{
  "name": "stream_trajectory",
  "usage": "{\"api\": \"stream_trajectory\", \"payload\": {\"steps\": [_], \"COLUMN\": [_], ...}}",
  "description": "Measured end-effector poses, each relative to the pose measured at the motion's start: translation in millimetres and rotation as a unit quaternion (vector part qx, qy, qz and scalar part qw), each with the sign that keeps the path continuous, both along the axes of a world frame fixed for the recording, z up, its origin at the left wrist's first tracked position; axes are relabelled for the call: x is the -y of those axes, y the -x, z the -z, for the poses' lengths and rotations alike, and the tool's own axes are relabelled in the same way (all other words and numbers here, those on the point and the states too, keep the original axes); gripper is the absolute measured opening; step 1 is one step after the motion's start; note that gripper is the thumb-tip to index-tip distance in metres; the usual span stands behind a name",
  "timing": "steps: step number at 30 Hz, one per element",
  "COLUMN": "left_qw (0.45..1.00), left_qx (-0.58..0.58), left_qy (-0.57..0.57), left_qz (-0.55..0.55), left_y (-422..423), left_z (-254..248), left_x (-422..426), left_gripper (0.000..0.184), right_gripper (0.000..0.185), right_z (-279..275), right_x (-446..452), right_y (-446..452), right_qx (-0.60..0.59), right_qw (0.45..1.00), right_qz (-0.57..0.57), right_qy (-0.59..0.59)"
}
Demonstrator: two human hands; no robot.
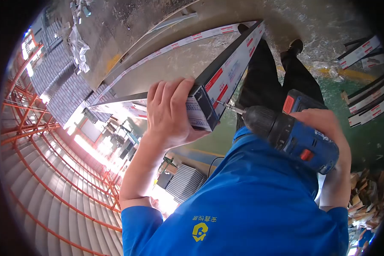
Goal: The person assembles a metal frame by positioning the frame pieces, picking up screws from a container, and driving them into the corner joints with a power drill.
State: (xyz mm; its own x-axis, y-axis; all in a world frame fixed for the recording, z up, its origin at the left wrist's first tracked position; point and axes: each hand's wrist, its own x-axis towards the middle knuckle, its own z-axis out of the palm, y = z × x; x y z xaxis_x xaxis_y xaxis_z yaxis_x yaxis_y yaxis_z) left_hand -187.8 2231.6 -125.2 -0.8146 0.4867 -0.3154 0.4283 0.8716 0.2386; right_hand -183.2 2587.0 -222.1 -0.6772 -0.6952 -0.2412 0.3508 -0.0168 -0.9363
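Observation:
My left hand is wrapped round the corner end of a long dark metal frame, whose faces carry white protective film with red print. The open end of this hollow profile faces toward me. In my right hand is a blue and black cordless drill, held level across my front. Its bit points left at the filmed face of the profile, close to the end. The tip meets or nearly meets that face; I cannot tell which. My right fingers are partly hidden behind the drill body.
Another filmed strip of the frame runs across the floor. More filmed profile pieces lie at the right, above a heap of scrap pieces. Stacked grey profiles stand behind my left arm. My legs are close beside the frame.

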Motion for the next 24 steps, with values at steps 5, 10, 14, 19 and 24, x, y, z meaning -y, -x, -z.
{"api": "stream_trajectory", "payload": {"steps": [5,10,14,19,24], "left_qw": [0.996,0.995,0.992,0.994,0.996], "left_qx": [-0.048,-0.057,-0.080,-0.071,-0.051], "left_qy": [-0.069,-0.084,-0.095,-0.070,-0.066], "left_qz": [0.024,0.025,0.026,0.040,0.036], "left_y": [-3,-9,-15,-12,-9], "left_z": [11,15,21,15,13], "left_x": [8,12,12,11,12], "left_gripper": [0.099,0.092,0.090,0.096,0.098], "right_gripper": [0.056,0.048,0.051,0.044,0.043], "right_z": [-5,25,42,64,73], "right_x": [12,10,1,-6,-16], "right_y": [-12,0,7,4,-8], "right_qx": [-0.076,0.039,-0.028,0.084,0.204], "right_qw": [0.983,0.999,0.982,0.986,0.974], "right_qz": [0.116,0.000,-0.171,-0.135,-0.027], "right_qy": [-0.119,0.004,-0.079,-0.042,0.095]}}
